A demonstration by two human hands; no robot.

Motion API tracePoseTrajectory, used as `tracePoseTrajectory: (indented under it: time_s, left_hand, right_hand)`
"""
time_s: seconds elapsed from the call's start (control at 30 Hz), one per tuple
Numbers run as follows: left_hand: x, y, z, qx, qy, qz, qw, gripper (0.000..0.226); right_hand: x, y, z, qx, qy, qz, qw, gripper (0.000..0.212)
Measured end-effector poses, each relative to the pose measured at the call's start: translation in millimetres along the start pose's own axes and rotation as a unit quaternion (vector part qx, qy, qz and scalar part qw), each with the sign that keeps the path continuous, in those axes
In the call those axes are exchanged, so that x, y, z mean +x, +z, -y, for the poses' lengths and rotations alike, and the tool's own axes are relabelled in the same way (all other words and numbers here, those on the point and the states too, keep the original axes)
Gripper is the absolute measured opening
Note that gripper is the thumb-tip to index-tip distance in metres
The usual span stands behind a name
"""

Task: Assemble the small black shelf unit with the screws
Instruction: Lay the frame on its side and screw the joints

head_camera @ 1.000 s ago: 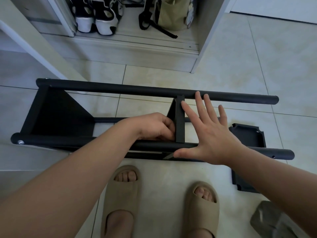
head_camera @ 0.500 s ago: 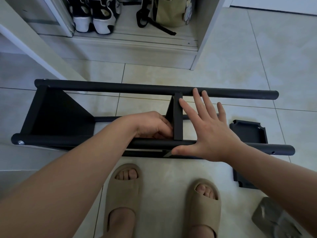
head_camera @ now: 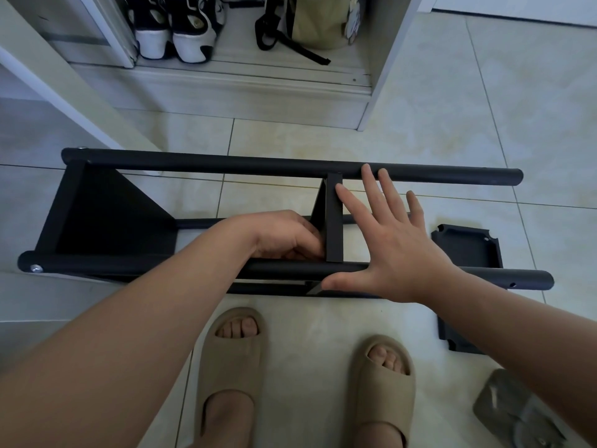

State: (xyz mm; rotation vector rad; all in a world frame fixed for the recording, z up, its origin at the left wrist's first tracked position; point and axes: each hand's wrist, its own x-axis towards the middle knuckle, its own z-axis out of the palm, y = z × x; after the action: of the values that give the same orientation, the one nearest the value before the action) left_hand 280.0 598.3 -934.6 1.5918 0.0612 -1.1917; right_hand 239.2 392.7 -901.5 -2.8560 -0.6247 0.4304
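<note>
The open right hand [head_camera: 391, 240] is pressing flat on the middle panel [head_camera: 333, 221] just left of it, crosswise to the long poles [head_camera: 226, 164], while the left hand [head_camera: 284, 236] is resting curled against its other side, grasp unclear

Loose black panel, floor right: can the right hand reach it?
Probably yes: the right hand holds nothing and the loose panel lies beside its wrist, though the near tube crosses over it.
</note>
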Motion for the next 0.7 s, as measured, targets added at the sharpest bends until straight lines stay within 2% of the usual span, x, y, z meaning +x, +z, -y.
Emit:
tracePoseTrajectory:
  time_s: [0.07, 0.2, 0.33, 0.37, 0.43, 0.53, 0.7]
  left_hand:
    - [-0.6, 0.0, -0.8, -0.003, -0.001, -0.005, 1.000, 0.007]
    - [-0.8, -1.9, 0.6, -0.004, 0.004, -0.004, 1.000, 0.009]
    - [1.7, -2.2, 2.4, -0.015, 0.000, -0.007, 1.000, 0.031]
    - [1.6, -1.7, 2.4, -0.015, 0.001, -0.004, 1.000, 0.028]
    - [0.2, -1.3, 1.3, 0.004, 0.004, 0.004, 1.000, 0.006]
    - [1.7, -4.2, 2.7, 0.049, 0.013, -0.006, 0.999, 0.027]
    - [-0.3, -4.5, 1.2, 0.016, 0.011, 0.001, 1.000, 0.025]
  right_hand:
    - [0.2, 0.0, -0.3, -0.001, -0.001, -0.002, 1.000, 0.126]
    - [0.5, 0.0, -0.2, -0.005, 0.000, 0.001, 1.000, 0.127]
    - [0.6, -0.8, 0.0, -0.005, 0.000, 0.003, 1.000, 0.126]
    - [0.6, -0.9, 0.0, -0.006, 0.000, 0.003, 1.000, 0.126]
    - [0.7, -1.0, -0.1, -0.009, 0.000, 0.002, 1.000, 0.126]
    - [0.9, -0.8, -0.3, -0.008, -0.001, 0.001, 1.000, 0.126]
    - [0.9, 0.3, -0.7, -0.004, -0.002, -0.003, 1.000, 0.126]
